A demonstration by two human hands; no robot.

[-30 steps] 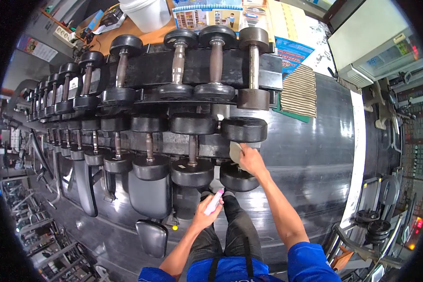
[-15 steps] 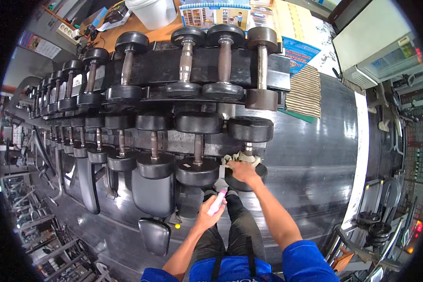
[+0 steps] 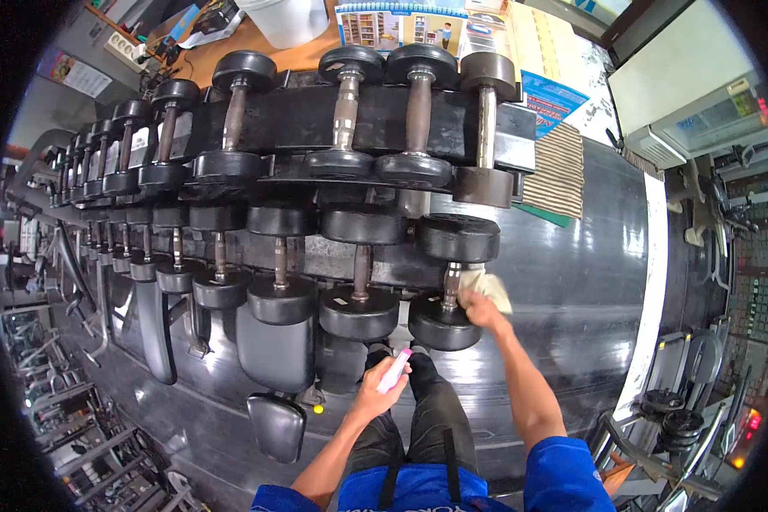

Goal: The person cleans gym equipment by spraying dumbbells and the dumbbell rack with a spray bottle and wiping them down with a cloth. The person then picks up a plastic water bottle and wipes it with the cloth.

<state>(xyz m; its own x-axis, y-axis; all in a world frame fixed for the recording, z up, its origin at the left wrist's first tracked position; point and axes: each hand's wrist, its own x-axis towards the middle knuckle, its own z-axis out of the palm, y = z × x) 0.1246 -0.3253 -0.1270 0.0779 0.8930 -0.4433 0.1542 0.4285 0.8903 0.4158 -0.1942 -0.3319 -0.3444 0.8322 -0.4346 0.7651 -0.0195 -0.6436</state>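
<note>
My right hand (image 3: 484,309) grips a cream cloth (image 3: 491,290) beside the handle of the rightmost dumbbell (image 3: 445,322) on the lower rack tier. The cloth lies against the right side of that handle and the lower weight head. My left hand (image 3: 379,389) is wrapped around a white bottle with a pink cap (image 3: 394,370), held tilted in front of my legs. Just above it stands the neighbouring black dumbbell (image 3: 359,314), with a small pale label on its lower head.
More dumbbells (image 3: 417,111) line the upper tier of the black rack (image 3: 461,128). Behind it a wooden desk (image 3: 205,64) carries a white bucket (image 3: 286,19) and a calendar (image 3: 401,27). A padded bench (image 3: 275,346) stands at lower left. A striped mat (image 3: 559,175) lies right of the rack.
My right hand and the cloth have moved right, from across the rightmost dumbbell's handle to its right side, uncovering the handle and lower head. The left hand stays nearly still with the bottle.
</note>
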